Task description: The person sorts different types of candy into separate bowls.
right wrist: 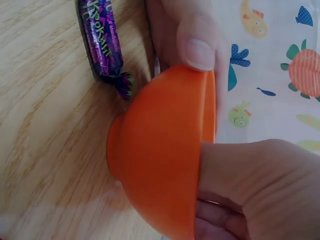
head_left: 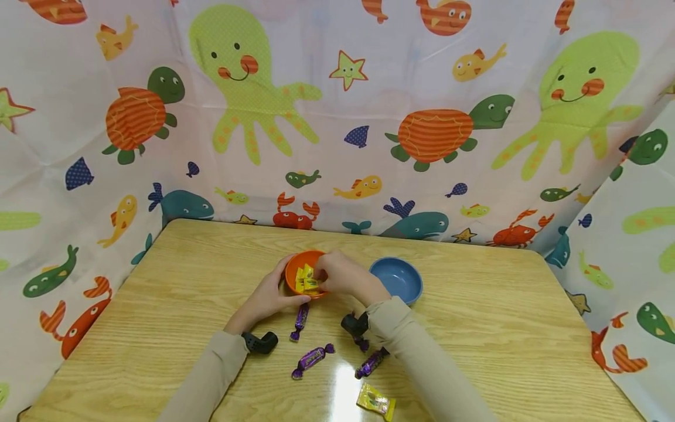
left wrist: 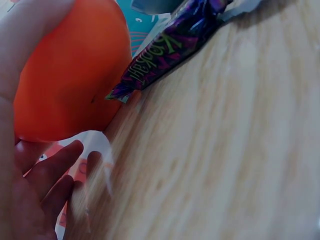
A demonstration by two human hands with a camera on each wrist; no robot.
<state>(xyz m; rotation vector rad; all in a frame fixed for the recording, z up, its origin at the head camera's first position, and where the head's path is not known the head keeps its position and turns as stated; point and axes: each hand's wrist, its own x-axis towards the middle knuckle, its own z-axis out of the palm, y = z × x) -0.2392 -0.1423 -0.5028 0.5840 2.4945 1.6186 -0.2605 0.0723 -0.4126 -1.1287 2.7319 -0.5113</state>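
An orange bowl (head_left: 305,256) holds several small yellow-wrapped candies (head_left: 306,281). My left hand (head_left: 270,298) grips the bowl from its left side, thumb (right wrist: 199,52) at the rim and fingers (left wrist: 55,162) round the far outside. The right hand (head_left: 341,274) reaches over the opposite rim, its fingertips down inside the bowl by the candies. The bowl's wall hides those fingertips in the right wrist view, and I cannot tell whether they pinch a candy. Close to the bowl's near side lies a purple-wrapped candy (head_left: 300,322), also seen in the left wrist view.
Just right of the right hand stands a blue bowl (head_left: 406,281), partly covered by the wrist. More purple candies (head_left: 312,361) lie toward the front, one beneath the right forearm. One yellow candy (head_left: 375,401) is near the table's front. A patterned curtain (head_left: 327,117) borders the table.
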